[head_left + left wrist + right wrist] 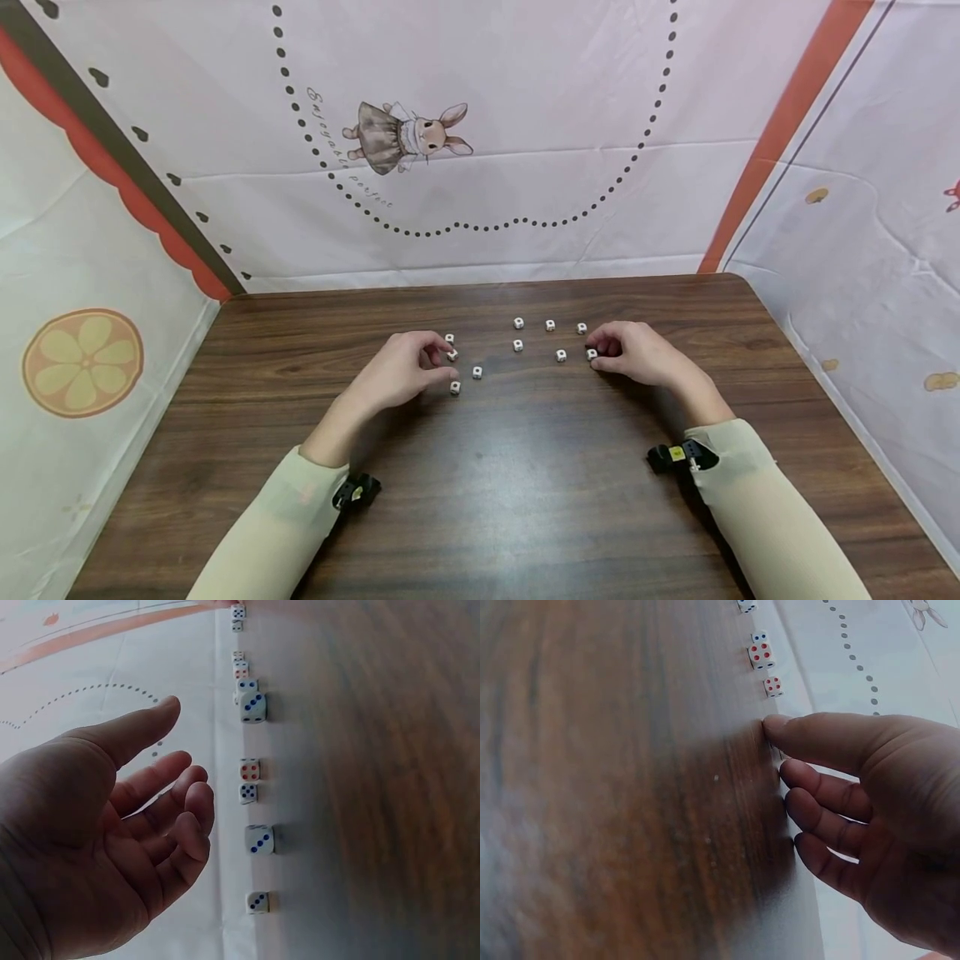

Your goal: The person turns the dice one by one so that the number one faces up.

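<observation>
Several small white dice with red or blue pips are spread across the far half of the table. My left hand point(405, 367) hovers around a left group, thumb and index finger apart. One die point(452, 355) lies right at its index fingertip, another die point(455, 387) just below its thumb. In the left wrist view the left hand point(120, 840) has loosely bent fingers and holds nothing. My right hand point(637, 352) pinches the rightmost die point(592, 354) between thumb and fingertips. That die is mostly hidden in the right wrist view, behind the right thumb point(825, 739).
A brown wood-grain table point(480, 500) carries the dice. More dice, such as one die point(518, 322) and another die point(561, 355), lie between the hands. A white printed cloth point(525, 192) hangs along the back and both sides.
</observation>
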A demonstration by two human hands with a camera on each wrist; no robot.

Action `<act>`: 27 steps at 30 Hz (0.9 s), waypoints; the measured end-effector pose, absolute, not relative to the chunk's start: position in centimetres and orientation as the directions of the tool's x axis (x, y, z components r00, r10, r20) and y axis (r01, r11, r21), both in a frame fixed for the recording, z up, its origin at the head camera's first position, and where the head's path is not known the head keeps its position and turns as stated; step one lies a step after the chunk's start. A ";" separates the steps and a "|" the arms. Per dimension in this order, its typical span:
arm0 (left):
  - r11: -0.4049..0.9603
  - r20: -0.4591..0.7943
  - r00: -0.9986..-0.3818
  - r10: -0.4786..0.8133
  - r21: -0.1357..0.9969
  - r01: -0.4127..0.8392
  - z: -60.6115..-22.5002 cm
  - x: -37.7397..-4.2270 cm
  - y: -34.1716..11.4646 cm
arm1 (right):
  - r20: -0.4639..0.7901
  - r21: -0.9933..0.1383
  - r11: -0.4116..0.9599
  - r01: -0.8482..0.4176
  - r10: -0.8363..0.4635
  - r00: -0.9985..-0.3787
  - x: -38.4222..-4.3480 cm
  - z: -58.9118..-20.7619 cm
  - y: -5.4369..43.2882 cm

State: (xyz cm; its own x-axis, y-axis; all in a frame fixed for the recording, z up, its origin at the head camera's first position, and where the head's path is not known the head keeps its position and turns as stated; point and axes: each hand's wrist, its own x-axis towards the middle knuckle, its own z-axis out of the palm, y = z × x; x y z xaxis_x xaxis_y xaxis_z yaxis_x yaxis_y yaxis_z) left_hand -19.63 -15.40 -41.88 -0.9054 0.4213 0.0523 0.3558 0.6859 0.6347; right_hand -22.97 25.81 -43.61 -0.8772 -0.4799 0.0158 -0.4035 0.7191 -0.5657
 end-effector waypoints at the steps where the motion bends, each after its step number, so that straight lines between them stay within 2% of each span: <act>1: 0.687 0.055 -0.906 0.419 0.634 0.356 -41.7 -19.7 -15.4 | 0.019 -0.565 0.719 -0.405 -0.480 -0.877 -23.0 -43.6 25.8; 8: 0.698 0.077 -0.909 0.410 0.615 0.367 -41.4 -20.0 -15.6 | 0.020 -0.552 0.732 -0.400 -0.468 -0.884 -22.8 -43.6 26.4; 20: 0.751 0.092 -0.932 0.352 0.566 0.339 -40.5 -20.3 -17.1 | -0.061 -0.569 0.760 -0.315 -0.421 -0.905 -22.0 -41.6 27.3; 27: 0.798 0.089 -0.941 0.326 0.507 0.324 -39.8 -20.3 -18.4 | -0.060 -0.471 0.817 -0.332 -0.405 -0.912 -21.7 -40.0 27.5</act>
